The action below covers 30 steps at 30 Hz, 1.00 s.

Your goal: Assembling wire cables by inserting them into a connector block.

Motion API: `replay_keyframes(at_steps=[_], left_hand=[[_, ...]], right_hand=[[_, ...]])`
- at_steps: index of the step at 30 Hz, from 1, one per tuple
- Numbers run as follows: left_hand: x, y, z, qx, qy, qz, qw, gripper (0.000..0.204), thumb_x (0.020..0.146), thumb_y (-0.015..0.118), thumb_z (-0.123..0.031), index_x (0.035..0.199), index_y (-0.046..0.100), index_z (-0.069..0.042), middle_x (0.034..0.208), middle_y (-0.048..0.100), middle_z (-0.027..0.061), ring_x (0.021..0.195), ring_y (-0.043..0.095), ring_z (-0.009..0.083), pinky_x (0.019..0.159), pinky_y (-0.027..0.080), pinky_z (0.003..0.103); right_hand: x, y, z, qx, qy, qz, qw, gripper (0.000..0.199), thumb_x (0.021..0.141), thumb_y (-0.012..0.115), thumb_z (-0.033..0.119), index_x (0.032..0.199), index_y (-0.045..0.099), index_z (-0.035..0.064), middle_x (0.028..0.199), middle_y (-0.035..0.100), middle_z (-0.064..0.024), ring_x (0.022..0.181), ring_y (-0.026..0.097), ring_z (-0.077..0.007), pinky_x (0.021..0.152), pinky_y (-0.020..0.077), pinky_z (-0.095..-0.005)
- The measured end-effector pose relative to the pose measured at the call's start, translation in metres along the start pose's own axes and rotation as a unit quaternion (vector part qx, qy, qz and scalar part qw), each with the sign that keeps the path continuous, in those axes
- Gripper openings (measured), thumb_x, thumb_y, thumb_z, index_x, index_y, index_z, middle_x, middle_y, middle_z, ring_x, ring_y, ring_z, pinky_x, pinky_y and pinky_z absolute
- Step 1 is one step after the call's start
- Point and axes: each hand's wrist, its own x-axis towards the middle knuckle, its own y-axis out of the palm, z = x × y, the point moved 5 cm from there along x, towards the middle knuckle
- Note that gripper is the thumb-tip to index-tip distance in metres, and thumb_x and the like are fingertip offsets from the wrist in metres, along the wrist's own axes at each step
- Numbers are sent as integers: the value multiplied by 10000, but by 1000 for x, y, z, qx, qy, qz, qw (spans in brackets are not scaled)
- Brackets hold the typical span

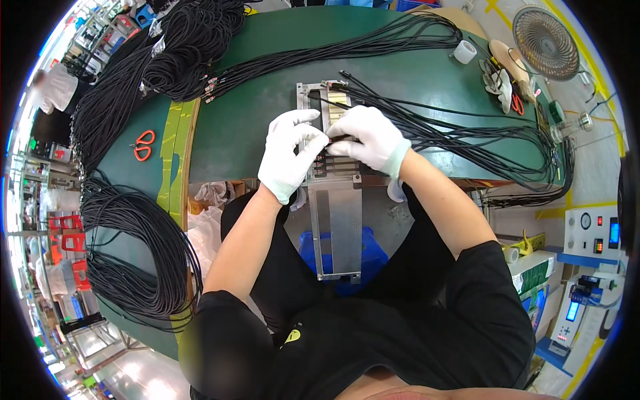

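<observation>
A long metal fixture (pixel 339 223) runs from the green table (pixel 260 87) out over its front edge, with cable ends seated in its slots. My left hand (pixel 288 157), in a white glove, is over the fixture's left side with thumb and forefinger pinched together. Facing it, my gloved right hand (pixel 370 141) has its fingers closed over the fixture's middle. The fingertips of both hands meet at a black cable end, mostly covered by the gloves. Black cables (pixel 460 143) trail from under my right hand toward the table's right side.
Large coils of black cable (pixel 137 250) lie at the left, with red-handled scissors (pixel 143 145) beside them. More cables (pixel 320 52) stretch along the back. A white roll (pixel 465 52), a fan (pixel 547 43) and red-handled pliers (pixel 517 104) are at the right.
</observation>
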Motion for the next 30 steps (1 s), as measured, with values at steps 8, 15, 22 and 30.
replay_keyframes(at_steps=[8,15,22,30], left_hand=[[1,2,-8,29,28,-16,999,65,771,741,-182,807,733,-128,1129,652,70,1119,521,286,971,394,408],[-2,-5,1,-9,-15,-47,999,69,770,746,-161,774,716,-98,1095,658,83,1092,540,294,961,399,398],[-5,-16,18,147,-51,-85,984,158,773,734,-187,684,643,-93,1070,686,58,1048,572,285,942,414,392],[-9,-9,44,67,-80,-38,994,157,851,679,-242,956,718,-132,1069,692,49,1052,590,244,953,426,372]], right_hand=[[-6,-12,-11,56,73,24,995,188,771,740,227,872,700,73,842,664,-79,864,611,-272,803,490,-373],[-6,-17,-19,3,65,6,998,208,722,777,185,803,625,69,765,633,-79,775,610,-261,729,485,-360],[-15,-18,-27,-29,71,-14,997,140,784,705,173,899,667,103,793,664,-57,791,618,-258,764,475,-376],[-16,-24,-38,-111,48,-15,993,53,793,661,169,796,680,120,765,663,-62,770,609,-289,729,476,-392]])
